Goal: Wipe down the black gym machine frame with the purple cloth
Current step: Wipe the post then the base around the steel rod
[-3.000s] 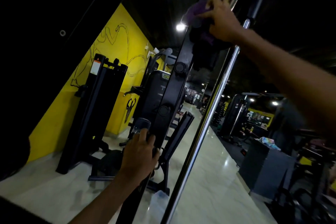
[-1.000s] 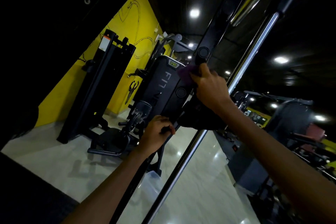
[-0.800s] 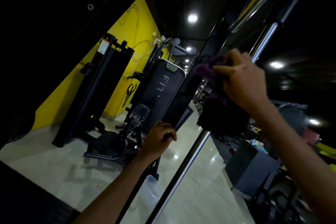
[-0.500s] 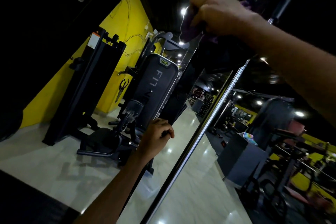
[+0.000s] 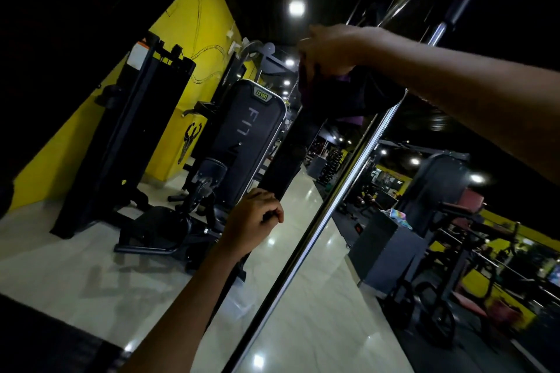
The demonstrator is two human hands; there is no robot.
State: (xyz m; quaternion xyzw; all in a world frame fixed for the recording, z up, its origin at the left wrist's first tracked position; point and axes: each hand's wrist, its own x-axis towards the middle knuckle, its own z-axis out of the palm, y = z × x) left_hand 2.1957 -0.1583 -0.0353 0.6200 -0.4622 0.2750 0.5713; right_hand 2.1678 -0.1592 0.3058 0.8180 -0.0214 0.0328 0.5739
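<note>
The right hand is gripping the purple cloth, fingers curled over the bunched fabric and pressing it against the black upright of the gym machine frame. A loose purple edge is hanging below the grip, near the chrome guide rod. The left hand is sitting well lower on the same upright, fingers wrapped round its edge — it is looking like a bracing hold rather than a wiping one.

The upright is running as a long slanted bar, from the bottom centre of the view up toward the top right. Its long axis is passing through both hands, so the frame is lying along a line below and above the cloth, not off to one side. The stretch between the two hands is the nearest bare run of frame, and the right hand is the one placed to cover it; a wipe would probably be following the bar's length, downward toward the left hand or on upward.

Behind the upright, a padded machine back is carrying a small green-and-yellow badge that seems to be reading "iron", with pale letters "FIT" running down the pad — anything further is cut off. A white-and-orange label on the black weight stack tower beside the yellow wall is too small to read.
</note>
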